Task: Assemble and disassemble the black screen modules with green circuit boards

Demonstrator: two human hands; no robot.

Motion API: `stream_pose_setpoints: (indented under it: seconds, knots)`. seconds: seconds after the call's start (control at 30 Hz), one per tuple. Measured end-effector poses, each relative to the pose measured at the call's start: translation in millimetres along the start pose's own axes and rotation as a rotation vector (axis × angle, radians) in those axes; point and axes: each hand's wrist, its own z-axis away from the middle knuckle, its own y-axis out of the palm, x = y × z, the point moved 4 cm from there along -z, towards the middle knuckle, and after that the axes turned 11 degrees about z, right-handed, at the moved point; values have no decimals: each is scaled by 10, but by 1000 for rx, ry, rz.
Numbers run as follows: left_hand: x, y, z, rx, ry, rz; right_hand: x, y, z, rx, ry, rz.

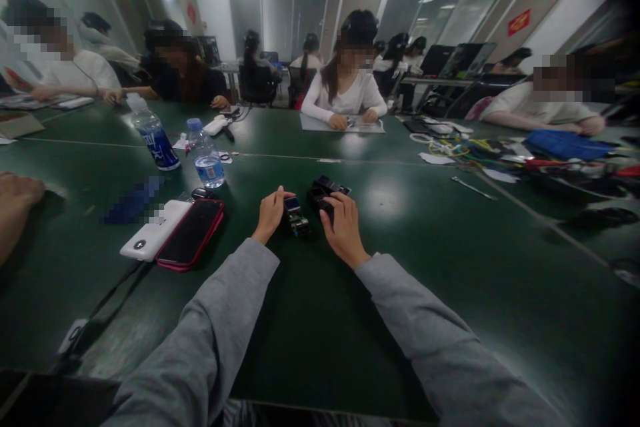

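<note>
The person's hands work side by side above the middle of the worktop [320,333], between its near and far edges. The left hand [271,215] is curled narrow, its fingertips holding the upper left side of a small device [299,222], which shows a little screen and a bare circuit board. The right hand [344,225] is half open, fingers bent over a black case [319,195] just beyond and to the right of the device — how firmly it grips is hidden. Device and case lie near each other, apart.

Toward the worktop's left edge lie a red-rimmed phone [193,235] and a white power bank [145,238], side by side, with a water bottle [207,161] standing beyond them. Tangled cables [450,147] lie toward the far right corner — a co-worker [345,90] sits at the far edge.
</note>
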Motion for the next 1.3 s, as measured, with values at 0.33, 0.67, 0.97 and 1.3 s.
stream_pose_setpoints:
  seconds: [0.33,0.67,0.97,1.3]
  knots:
    - [138,-126,-103,-145,-18,118,638,143,154,255,-338,-16]
    - [136,-84,-67,-29,-18,60,382,-541,781,340,-377,-114]
    - [208,-14,-133,150,-31,-192,-2011,-1202,1237,154,-47,165]
    - [155,-4,-83,176,-44,-244,-2712,-1513,1354,-217,155,479]
